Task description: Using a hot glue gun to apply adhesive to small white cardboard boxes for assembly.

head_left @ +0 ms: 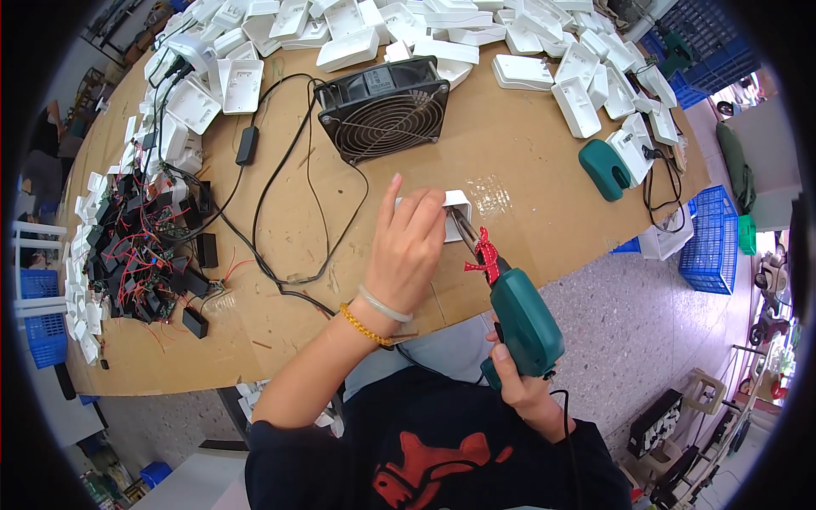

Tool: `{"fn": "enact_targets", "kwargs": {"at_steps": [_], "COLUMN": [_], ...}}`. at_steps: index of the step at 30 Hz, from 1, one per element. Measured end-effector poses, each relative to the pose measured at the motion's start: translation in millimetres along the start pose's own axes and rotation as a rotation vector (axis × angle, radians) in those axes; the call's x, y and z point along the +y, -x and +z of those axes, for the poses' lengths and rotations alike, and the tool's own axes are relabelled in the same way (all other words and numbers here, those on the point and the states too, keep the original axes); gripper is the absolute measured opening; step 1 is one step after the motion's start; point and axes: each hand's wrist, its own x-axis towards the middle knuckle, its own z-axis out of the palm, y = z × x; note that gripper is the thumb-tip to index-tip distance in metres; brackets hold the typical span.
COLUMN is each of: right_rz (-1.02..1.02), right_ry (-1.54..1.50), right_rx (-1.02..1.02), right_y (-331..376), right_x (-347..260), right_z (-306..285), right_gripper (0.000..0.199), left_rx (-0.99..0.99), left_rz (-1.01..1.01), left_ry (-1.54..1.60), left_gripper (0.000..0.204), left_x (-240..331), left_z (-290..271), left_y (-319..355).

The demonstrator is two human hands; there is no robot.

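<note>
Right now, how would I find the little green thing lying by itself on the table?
Start at the black fan in the middle of the brown table. Look far right, toward the table's edge, where white shells lie in a pile. The green holder lies just below them, beside a white shell. It is the only dark green, arch-shaped piece among all that white.

Left hand point(408, 251) steadies a white casing point(456, 206); right hand point(517, 381) grips a green soldering gun point(523, 319).

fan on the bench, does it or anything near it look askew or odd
The fan sits tilted, propped on its edge among loose black cables. Nothing looks spilled or broken; the left hand covers the white case.
</note>
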Motion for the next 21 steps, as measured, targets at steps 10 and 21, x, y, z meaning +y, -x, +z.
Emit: {"fn": "enact_targets", "kwargs": {"at_steps": [10,21], "right_rz": [-0.093,-0.076], "right_ry": [0.069,0.089], "right_rx": [0.021,0.003], "right_y": [0.5,5.1], "right_x": [4.3,1.9], "right_z": [2.0,-4.2], "right_gripper": [0.013,0.013], "left_rx": [0.005,0.006], "left_rz": [0.003,0.002], "left_ry": [0.006,0.007], "left_gripper": [0.018,0.017], "left_x": [-0.8,-0.3], "left_z": [1.1,0.5], "left_y": [0.2,0.4]}}
